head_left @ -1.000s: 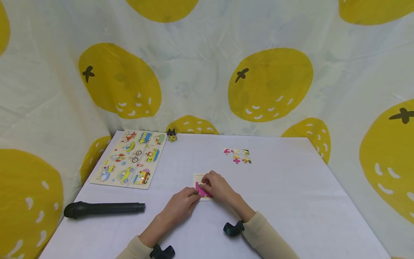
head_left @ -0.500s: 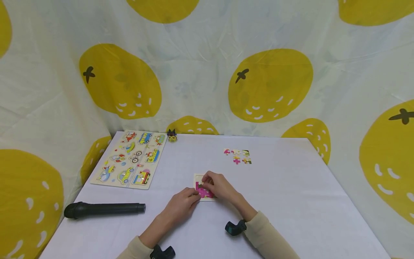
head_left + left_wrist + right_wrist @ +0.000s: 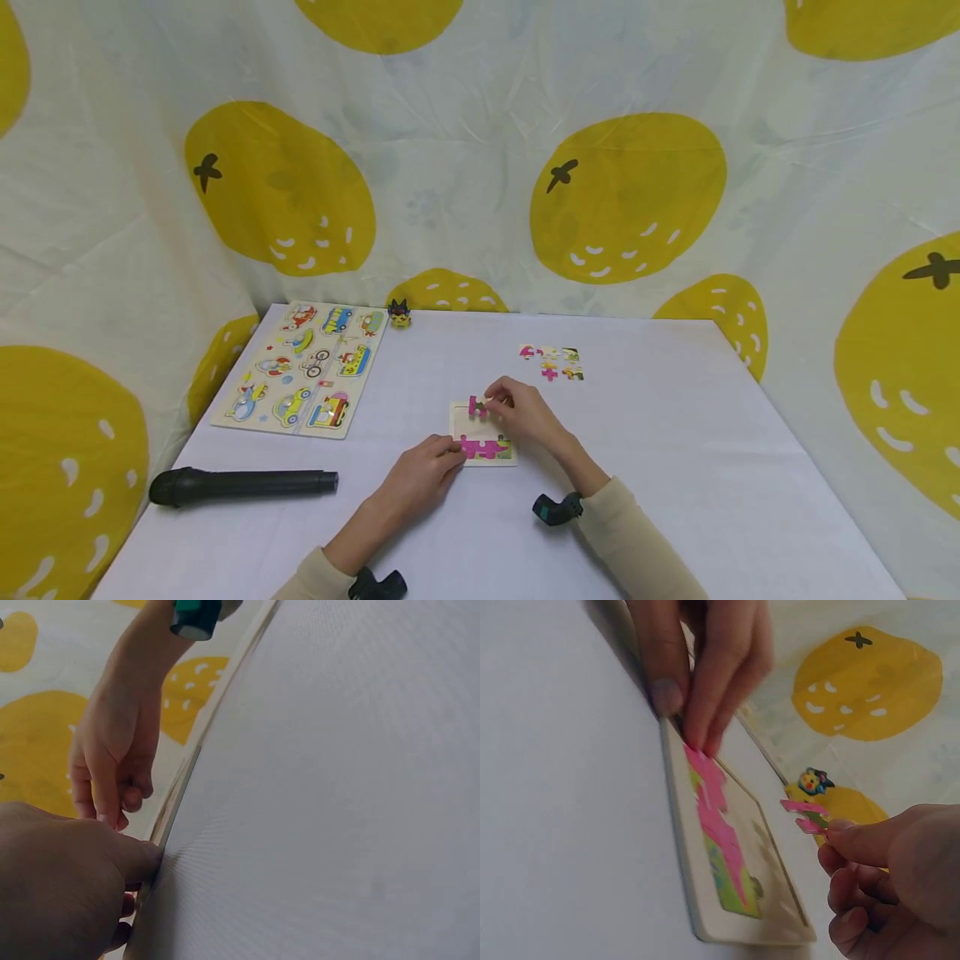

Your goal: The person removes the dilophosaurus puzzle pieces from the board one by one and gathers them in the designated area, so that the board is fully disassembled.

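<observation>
A small wooden puzzle tray [image 3: 491,464] lies on the white table, with pink and green pieces [image 3: 487,450] fitted along its near side. My left hand [image 3: 422,477] holds its near left corner; in the right wrist view the thumb is at the tray's edge and the fingers touch the pink pieces. Between thumb and fingertips, my right hand [image 3: 528,414] pinches a pink and green puzzle piece [image 3: 477,407] above the far part of the tray. That piece [image 3: 804,817] appears raised clear of the tray in the right wrist view.
Several loose puzzle pieces [image 3: 551,363] lie beyond the tray to the right. A vehicle peg board [image 3: 300,375] is at the left, with a black microphone [image 3: 243,483] nearer. A small yellow figure [image 3: 400,313] stands by the back edge, before a fruit-print curtain [image 3: 450,167].
My right hand has lifted the pink piece from the tray's middle and moved it up and slightly right, uncovering bare tray. The left hand has stayed at the corner.
</observation>
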A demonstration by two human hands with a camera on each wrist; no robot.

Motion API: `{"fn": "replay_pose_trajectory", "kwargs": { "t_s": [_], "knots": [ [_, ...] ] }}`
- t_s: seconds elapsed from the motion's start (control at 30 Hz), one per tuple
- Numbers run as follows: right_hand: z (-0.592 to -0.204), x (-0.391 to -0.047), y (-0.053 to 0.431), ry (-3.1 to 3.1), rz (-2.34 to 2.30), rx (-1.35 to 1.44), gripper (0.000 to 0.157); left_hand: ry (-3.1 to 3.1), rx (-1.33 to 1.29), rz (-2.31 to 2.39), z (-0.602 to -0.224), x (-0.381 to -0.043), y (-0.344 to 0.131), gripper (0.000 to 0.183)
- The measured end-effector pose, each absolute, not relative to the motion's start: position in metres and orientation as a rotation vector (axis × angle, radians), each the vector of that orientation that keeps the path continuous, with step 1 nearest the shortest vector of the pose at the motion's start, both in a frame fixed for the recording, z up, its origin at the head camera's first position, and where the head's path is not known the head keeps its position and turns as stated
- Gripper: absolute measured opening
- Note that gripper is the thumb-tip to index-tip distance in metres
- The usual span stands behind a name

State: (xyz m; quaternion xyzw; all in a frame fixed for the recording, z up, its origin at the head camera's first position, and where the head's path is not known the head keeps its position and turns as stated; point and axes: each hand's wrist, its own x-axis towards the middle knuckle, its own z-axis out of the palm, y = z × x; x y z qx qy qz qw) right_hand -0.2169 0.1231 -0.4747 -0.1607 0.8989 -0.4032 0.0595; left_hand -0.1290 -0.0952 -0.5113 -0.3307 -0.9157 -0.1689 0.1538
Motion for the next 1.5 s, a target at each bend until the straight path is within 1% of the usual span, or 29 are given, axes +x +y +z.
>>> {"fn": "replay_pose_trajectory", "kwargs": {
  "t_s": [0.23, 0.7, 1.1, 1.37, 1.5],
  "knots": [
    [-0.471, -0.234, 0.139, 2.796, -1.216, -0.423, 0.015, -2.648, -0.942, -0.504, -0.511, -0.129, -0.096, 0.019],
    [-0.477, -0.270, 0.175, 2.919, -1.170, -0.218, 0.018, -2.654, -0.939, -0.513, -0.511, -0.128, -0.096, 0.020],
    [-0.484, -0.283, 0.181, 2.987, -1.096, -0.145, 0.019, -2.648, -0.934, -0.524, -0.512, -0.128, -0.097, 0.019],
    [-0.484, -0.286, 0.181, 3.016, -0.911, -0.154, 0.030, -2.635, -0.943, -0.531, -0.512, -0.129, -0.097, 0.019],
    [-0.482, -0.286, 0.179, 3.014, -0.778, -0.202, 0.030, -2.631, -0.945, -0.536, -0.513, -0.129, -0.097, 0.020]
  ]
}}
